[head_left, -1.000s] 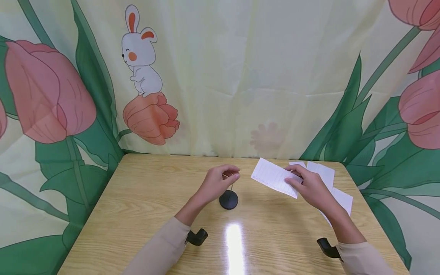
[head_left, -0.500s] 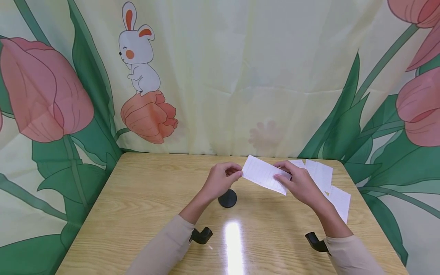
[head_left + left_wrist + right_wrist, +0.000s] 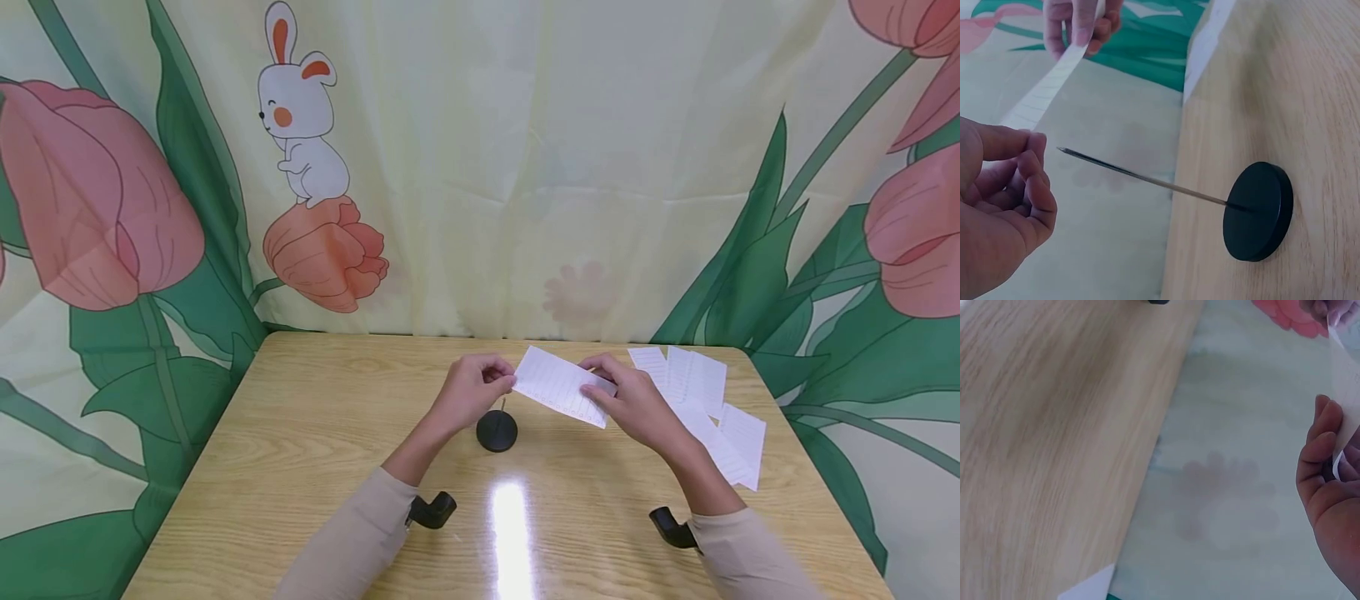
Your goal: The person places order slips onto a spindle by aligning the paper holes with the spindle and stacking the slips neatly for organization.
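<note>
A white paper slip with faint printed lines (image 3: 557, 385) is stretched between both hands over the table. My left hand (image 3: 471, 390) pinches its left end between thumb and fingertips. At the other end my right hand (image 3: 636, 402) grips it, thumb on the near face. Below and just right of the left hand stands a bill spike, its round black base (image 3: 1259, 212) on the wood and its thin metal rod (image 3: 1147, 180) pointing up. In the left wrist view the rod's tip is bare and close to the left fingertips. The right wrist view shows the slip bowed inside the right fingers.
Several more lined paper slips (image 3: 707, 382) lie loosely overlapped at the table's back right. The wooden table (image 3: 337, 417) ends at a curtain (image 3: 480, 167) printed with tulips and a rabbit. Black camera mounts (image 3: 433, 510) jut from both wrists.
My right hand has carried the slip leftward from near the loose papers. The left hand, which held nothing a second ago, now pinches the slip's left end. The spike stays put.
</note>
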`<state>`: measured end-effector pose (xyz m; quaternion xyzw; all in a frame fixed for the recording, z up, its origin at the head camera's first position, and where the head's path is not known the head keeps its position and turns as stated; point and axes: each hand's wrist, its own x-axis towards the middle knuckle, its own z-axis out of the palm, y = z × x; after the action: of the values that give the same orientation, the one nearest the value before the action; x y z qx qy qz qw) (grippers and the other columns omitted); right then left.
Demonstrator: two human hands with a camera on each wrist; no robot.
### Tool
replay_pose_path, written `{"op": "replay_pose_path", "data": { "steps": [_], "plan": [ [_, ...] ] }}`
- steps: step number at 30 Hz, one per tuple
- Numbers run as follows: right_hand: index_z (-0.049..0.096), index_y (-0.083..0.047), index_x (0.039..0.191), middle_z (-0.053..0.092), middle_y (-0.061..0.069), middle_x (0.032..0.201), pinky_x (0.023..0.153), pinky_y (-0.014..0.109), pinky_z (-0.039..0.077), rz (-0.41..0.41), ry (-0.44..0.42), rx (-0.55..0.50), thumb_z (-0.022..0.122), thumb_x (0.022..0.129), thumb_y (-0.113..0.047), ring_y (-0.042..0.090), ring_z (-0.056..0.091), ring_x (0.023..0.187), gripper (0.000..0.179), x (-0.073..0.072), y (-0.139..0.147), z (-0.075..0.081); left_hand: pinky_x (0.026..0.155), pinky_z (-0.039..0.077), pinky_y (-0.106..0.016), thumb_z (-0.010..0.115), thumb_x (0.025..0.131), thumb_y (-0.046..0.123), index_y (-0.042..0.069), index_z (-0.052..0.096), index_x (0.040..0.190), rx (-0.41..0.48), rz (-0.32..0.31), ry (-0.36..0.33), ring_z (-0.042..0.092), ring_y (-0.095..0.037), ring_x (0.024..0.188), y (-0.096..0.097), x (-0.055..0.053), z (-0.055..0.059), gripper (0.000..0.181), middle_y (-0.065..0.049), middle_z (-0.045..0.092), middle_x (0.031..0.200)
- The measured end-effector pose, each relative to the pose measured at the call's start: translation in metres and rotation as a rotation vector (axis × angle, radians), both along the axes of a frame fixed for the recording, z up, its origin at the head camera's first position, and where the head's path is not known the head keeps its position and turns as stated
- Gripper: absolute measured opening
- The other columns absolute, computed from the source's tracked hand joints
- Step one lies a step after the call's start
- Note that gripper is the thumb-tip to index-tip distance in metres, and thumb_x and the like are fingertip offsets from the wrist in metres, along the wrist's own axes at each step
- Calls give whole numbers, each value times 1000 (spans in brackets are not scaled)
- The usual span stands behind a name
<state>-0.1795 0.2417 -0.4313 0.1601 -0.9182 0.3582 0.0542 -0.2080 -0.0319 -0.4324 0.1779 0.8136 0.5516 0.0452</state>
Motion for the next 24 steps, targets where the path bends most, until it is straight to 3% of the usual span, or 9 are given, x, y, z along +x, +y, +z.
{"op": "replay_pose_path", "data": {
  "steps": [6,15,24],
  "plan": [
    [65,-10,124,75,6,101,70,27,52,7,-11,6,73,96,-11,14,65,82,29,1,-5,-6,65,50,-26,72,95,8,4,75,93,-25,-2,-28,61,-13,71,-5,1,0,5,-6,71,82],
    [65,-8,124,75,8,102,70,26,52,5,-46,-14,72,97,-11,20,67,83,28,2,-10,-7,65,50,-26,72,96,8,3,76,94,-32,7,-44,62,-14,71,-10,1,-4,6,-6,71,82],
    [66,-7,123,75,8,100,69,26,52,17,-46,-26,73,96,-8,14,65,80,28,2,-11,-11,61,48,-22,71,96,6,1,75,94,-42,0,-45,59,-13,69,-10,3,-8,6,-6,70,81]
  ]
}}
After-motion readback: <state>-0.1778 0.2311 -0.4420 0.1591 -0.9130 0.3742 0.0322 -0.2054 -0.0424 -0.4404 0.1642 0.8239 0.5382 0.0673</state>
